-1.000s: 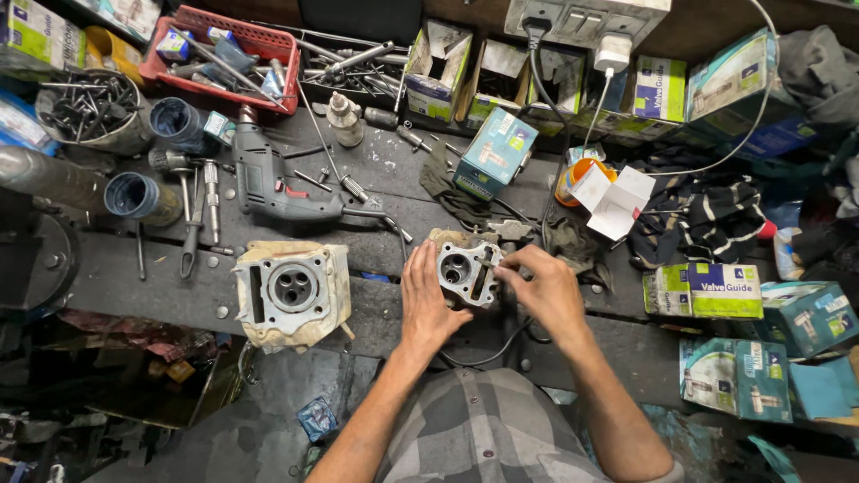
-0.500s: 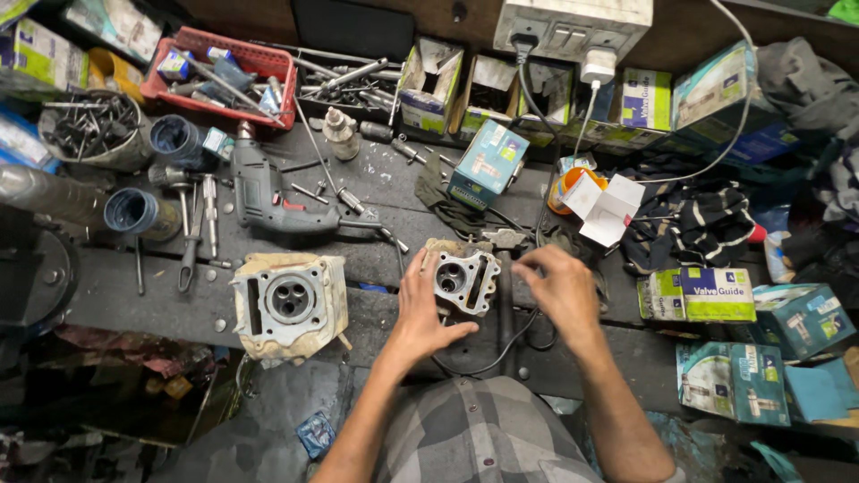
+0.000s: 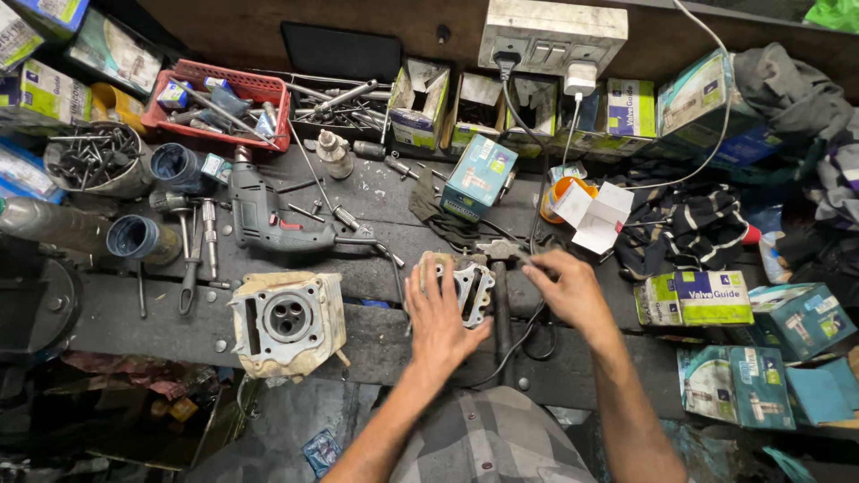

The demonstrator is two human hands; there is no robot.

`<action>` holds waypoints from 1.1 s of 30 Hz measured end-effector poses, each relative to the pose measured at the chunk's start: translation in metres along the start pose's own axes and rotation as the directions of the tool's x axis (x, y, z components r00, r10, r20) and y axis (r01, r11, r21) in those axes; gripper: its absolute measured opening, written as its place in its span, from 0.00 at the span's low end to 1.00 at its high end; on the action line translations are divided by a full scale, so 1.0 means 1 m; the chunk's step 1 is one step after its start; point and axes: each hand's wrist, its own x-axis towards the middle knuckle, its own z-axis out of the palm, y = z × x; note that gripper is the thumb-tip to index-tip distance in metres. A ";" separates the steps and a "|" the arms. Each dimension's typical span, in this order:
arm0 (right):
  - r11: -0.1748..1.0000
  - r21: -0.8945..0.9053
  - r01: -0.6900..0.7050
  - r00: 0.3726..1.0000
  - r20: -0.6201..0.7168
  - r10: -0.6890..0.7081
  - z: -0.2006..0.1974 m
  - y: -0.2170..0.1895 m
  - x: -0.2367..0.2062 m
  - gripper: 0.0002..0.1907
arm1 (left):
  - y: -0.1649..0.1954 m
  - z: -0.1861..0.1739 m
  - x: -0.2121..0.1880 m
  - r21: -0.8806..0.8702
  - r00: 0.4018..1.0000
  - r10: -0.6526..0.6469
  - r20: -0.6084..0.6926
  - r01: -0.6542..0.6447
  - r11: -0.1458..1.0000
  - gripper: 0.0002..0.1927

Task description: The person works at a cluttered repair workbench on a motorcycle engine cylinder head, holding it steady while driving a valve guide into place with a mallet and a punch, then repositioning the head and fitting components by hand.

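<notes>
left hand [image 3: 440,315] spread flat against a small metal cylinder head [image 3: 472,288] on the dark surface [image 3: 376,309], right hand [image 3: 565,291] curled loosely beside it, larger cylinder head [image 3: 288,320] well left

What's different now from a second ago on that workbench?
The left hand now lies flatter over the small metal engine part, pressing it to the bench. The right hand has moved off it to the right. The bigger cylinder head and the drill stayed put.
</notes>
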 end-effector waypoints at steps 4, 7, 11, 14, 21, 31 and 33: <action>0.992 -0.076 -0.097 0.989 0.103 0.104 0.001 -0.012 -0.025 0.15 | -0.048 -0.037 0.019 0.054 0.907 0.148 0.395 -0.183 0.982 0.68; 0.931 -0.186 -0.315 0.909 0.222 0.352 0.006 -0.029 -0.050 0.17 | -0.058 -0.054 0.018 -0.038 0.847 0.154 0.509 -0.156 0.987 0.69; 0.993 -0.004 -0.121 0.972 0.200 0.119 0.013 -0.049 -0.079 0.14 | -0.036 -0.047 0.004 -0.141 0.909 0.294 0.295 -0.263 0.954 0.60; 0.983 -0.008 -0.185 0.953 0.241 0.182 0.019 -0.059 -0.096 0.14 | -0.025 -0.033 -0.002 -0.134 0.948 0.235 0.214 -0.210 0.968 0.62; 0.984 -0.035 -0.172 0.970 0.169 0.176 0.032 -0.066 -0.109 0.13 | -0.026 -0.012 -0.007 -0.029 0.970 0.202 0.134 -0.199 0.979 0.61; 0.979 -0.154 -0.134 0.950 0.260 0.171 0.020 -0.072 -0.091 0.12 | -0.028 0.000 -0.015 -0.024 0.980 0.194 0.031 -0.194 0.981 0.59; 0.974 -0.161 -0.161 0.937 0.284 0.202 0.018 -0.074 -0.088 0.12 | -0.031 0.003 -0.016 -0.016 0.980 0.201 0.007 -0.201 0.980 0.58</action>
